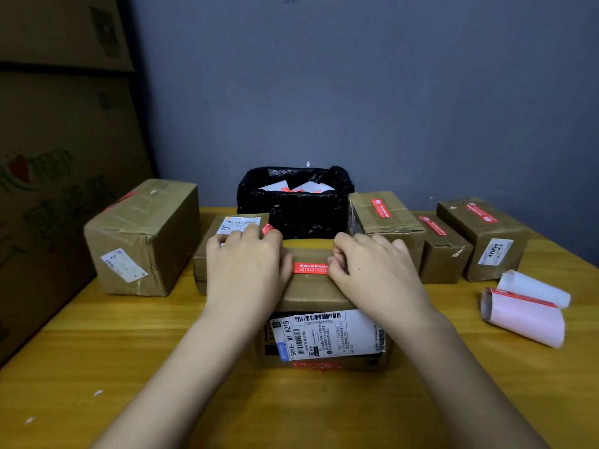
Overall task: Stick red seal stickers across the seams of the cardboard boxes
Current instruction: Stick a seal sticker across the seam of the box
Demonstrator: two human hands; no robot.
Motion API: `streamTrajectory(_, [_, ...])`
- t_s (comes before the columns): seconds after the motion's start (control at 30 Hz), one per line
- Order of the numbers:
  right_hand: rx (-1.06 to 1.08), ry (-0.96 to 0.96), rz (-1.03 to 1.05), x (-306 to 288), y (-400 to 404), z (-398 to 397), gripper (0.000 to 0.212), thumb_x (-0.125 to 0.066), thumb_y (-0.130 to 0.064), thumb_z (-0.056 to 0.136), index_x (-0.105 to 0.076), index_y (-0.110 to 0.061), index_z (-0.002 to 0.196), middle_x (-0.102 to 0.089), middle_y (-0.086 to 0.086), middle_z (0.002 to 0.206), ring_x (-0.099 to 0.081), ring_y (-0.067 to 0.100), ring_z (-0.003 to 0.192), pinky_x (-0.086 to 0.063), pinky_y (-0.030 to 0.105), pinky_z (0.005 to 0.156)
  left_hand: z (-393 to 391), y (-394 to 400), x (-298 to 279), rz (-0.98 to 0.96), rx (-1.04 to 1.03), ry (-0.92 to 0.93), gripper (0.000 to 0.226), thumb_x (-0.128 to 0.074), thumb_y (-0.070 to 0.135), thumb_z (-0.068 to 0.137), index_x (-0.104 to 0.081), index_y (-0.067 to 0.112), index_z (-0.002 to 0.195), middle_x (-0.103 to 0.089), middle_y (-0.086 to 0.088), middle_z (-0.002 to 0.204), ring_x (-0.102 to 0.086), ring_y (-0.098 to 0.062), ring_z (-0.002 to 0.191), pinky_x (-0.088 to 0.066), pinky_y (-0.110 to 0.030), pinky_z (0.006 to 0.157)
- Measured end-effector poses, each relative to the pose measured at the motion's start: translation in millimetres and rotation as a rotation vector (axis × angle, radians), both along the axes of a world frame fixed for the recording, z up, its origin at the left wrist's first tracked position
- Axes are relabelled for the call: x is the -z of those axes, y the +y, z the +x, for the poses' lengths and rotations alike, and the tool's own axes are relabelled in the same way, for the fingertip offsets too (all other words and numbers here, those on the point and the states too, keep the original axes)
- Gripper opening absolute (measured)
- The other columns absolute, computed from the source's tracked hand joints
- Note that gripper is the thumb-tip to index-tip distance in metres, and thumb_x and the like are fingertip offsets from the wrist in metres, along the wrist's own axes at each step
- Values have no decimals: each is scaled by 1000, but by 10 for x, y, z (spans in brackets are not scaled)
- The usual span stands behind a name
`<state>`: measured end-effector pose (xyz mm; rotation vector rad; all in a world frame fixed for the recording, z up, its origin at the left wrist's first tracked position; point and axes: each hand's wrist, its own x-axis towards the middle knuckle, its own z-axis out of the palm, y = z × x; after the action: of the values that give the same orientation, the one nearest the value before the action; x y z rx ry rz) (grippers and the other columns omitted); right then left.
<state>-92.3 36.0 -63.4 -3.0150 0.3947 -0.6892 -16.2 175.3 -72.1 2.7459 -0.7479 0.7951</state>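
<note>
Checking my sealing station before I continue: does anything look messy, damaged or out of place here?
Mostly tidy. The centre box under both hands has a torn, smeared red patch below its shipping label, like a ripped old seal. Small white paper scraps lie on the table at lower left.

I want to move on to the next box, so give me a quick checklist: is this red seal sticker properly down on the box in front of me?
1. Red seal sticker lies on top of the brown cardboard box: ok.
2. Sticker crosses the seam: cannot tell.
3. Left hand covers the left end: ok.
4. Right hand covers the right end: ok.
5. Ends stuck flat: cannot tell, hidden.
6. Curled white sticker sheets lie nearby: ok.
</note>
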Motion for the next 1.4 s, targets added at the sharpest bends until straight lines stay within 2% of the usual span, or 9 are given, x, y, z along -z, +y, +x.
streamTrajectory(0.27, [4, -13, -39, 12, -11, -22, 17, -35, -40, 98, -37, -27, 86, -47, -9, 86, -46, 16, 88, -29, 34, 75, -12, 16, -14, 3, -7, 34, 27, -42, 46, 94, -56, 27, 106, -58, -2, 108, -55, -24, 106, -34, -41, 96])
streamTrajectory(0.43, [-7, -44, 45, 27, -48, -18, 19, -41, -41, 95, -38, -26, 84, -49, -10, 83, -48, 17, 88, -32, 35, 77, 4, 17, 10, -70, 8, 0, 21, -56, 40, 85, -61, 22, 93, -60, -6, 91, -62, -30, 86, -40, -43, 85])
streamTrajectory(0.63, [-30, -87, 161, 53, -83, -12, 14, -45, -35, 96, -38, -27, 88, -52, -13, 84, -47, 15, 89, -26, 33, 76, 35, 64, -7, -161, 57, 69, 17, -49, 40, 90, -42, 27, 98, -57, 5, 95, -57, -21, 97, -37, -36, 82])
streamTrajectory(0.8, [-23, -117, 190, 42, -73, -42, 13, -42, -19, 96, -35, -28, 101, -52, -12, 86, -52, 17, 95, -28, 32, 77, 50, 132, -37, -227, 109, 138, 13, -49, 26, 91, -46, 29, 104, -60, 6, 100, -58, -21, 100, -40, -35, 80])
streamTrajectory(0.9, [-13, -212, 193, 4, -35, -92, 19, -39, -20, 97, -47, -27, 113, -56, -11, 104, -52, 14, 105, -29, 32, 84, 10, 174, -136, -214, 183, 141, 32, -43, 21, 95, -46, 29, 126, -58, 6, 122, -52, -16, 117, -35, -36, 101])
streamTrajectory(0.97, [-46, -242, 129, -45, 40, -158, 34, -31, -28, 96, -52, -27, 122, -56, -11, 116, -49, 12, 111, -29, 31, 92, -76, 204, -209, -115, 271, 179, 47, -38, 28, 94, -35, 28, 142, -45, 6, 143, -35, -11, 135, -15, -32, 116])
streamTrajectory(1.1, [-239, 70, 61, -70, 222, -301, 79, -12, -50, 77, -24, -23, 150, -26, -9, 156, -12, 7, 146, -3, 26, 117, -285, 270, -233, 250, 425, 364, 93, -28, 56, 72, 3, 21, 152, 1, 5, 161, 6, -6, 146, 9, -26, 118])
streamTrajectory(1.2, [-270, 244, 44, 6, 253, -301, 99, -11, -61, 65, -3, -19, 154, 0, -6, 162, 9, 7, 147, 9, 28, 119, -339, 231, -169, 381, 398, 359, 111, -48, 68, 73, 13, 18, 151, 17, 2, 159, 16, -11, 146, 12, -26, 117])
streamTrajectory(1.4, [-228, 258, -26, 117, 328, -258, 90, -39, -47, 84, 5, -14, 154, 9, 4, 162, 9, 14, 148, 10, 28, 119, -396, 30, 100, 371, 241, 218, 87, -40, 43, 93, 15, 4, 149, 16, -14, 158, 11, -25, 147, 5, -37, 120])
